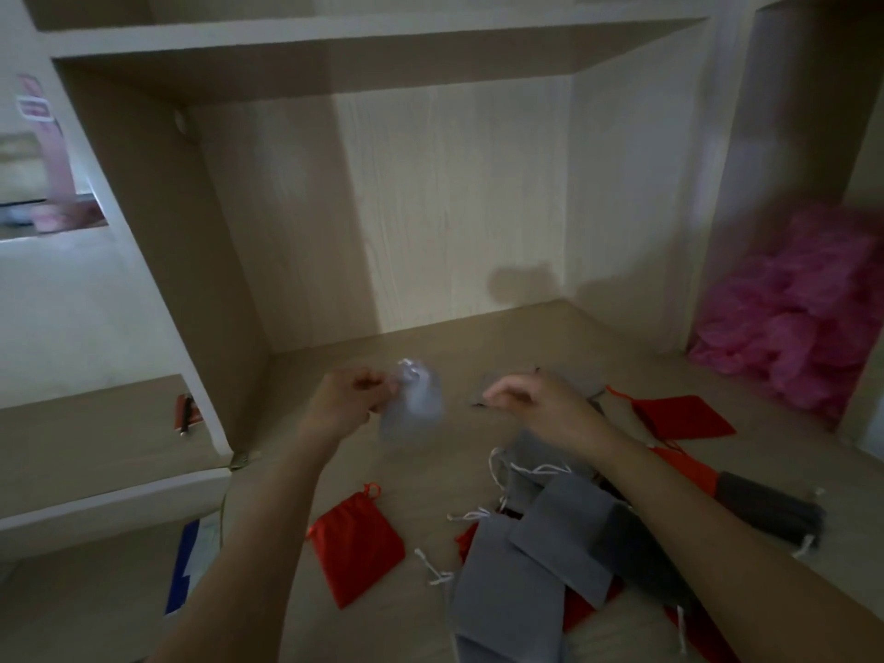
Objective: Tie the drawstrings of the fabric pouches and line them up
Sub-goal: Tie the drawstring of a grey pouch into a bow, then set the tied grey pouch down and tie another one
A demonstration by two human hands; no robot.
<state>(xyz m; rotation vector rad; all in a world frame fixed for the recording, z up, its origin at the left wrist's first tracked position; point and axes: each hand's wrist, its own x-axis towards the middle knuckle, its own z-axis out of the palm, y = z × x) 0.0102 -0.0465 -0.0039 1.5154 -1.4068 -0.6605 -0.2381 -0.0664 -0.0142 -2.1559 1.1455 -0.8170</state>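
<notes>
a wooden desk [502, 337] set in a shelved alcove is seen from above, with two bare forearms reaching in from six o'clock. a pale grey pouch [414, 404] is gripped near its gathered neck by the left hand [351, 399], fingers curled round the fabric, and is held raised over the desk just left of centre. the right hand [535, 404] is held just apart from it at three o'clock, fingers curled inward; whether a drawstring is pinched there cannot be told (both hands are blurred).

the step in hand is judged to be the tying of this pouch's drawstring. one red pouch [356, 543], its neck seemingly drawn in, is laid alone at seven o'clock, and no line has been formed yet. an untidy heap of grey pouches [526, 557] with loose white cords is spread at five o'clock, with a second red pouch [684, 416] at three o'clock and a dark grey pouch [765, 507] at four o'clock.

for the next move, both cord ends would need to be found, pulled apart evenly and knotted, before the pouch is set beside the red one.

open desk is left from ten to one o'clock, bounded by the back panel [454, 208] at twelve and a side panel [210, 279] at nine; pink fluffy material [803, 318] is piled beyond the divider at two o'clock.
</notes>
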